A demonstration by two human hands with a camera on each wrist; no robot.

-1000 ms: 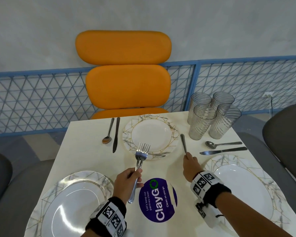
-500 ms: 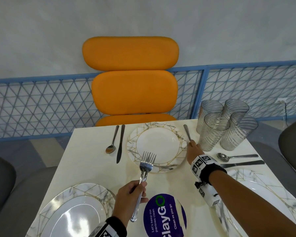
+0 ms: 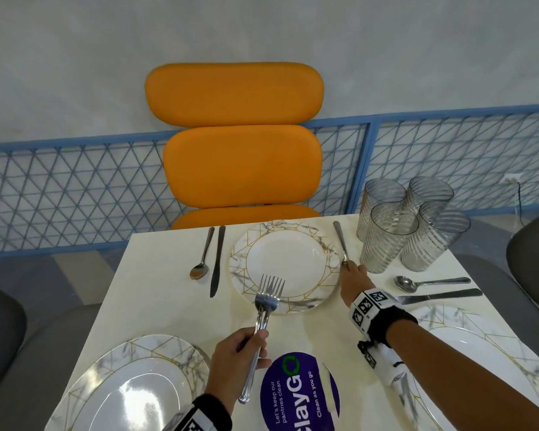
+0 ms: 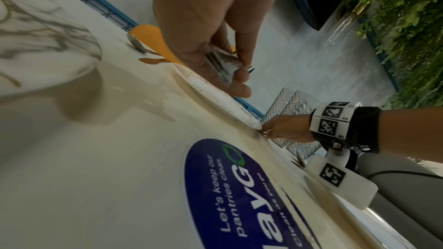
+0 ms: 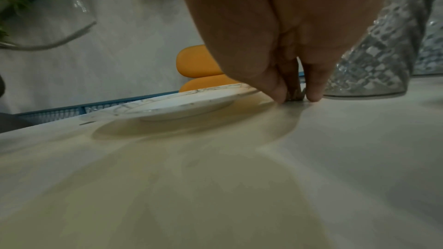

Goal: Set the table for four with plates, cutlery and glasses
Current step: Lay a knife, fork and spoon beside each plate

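While your right hand (image 3: 353, 279) is pinching the tine end of a fork (image 3: 340, 241) down against the table (image 3: 156, 293), between the far plate (image 3: 285, 265) and the glasses (image 3: 408, 225), you are risking a knock: the nearest glass is crowding your knuckles. Your left hand (image 3: 235, 365) is gripping the spare forks (image 3: 263, 318), their tines hovering over the plate's near rim. Open room is lying toward you.

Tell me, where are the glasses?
In the head view, four glasses stand bunched at the table's far right corner, beside the right hand.
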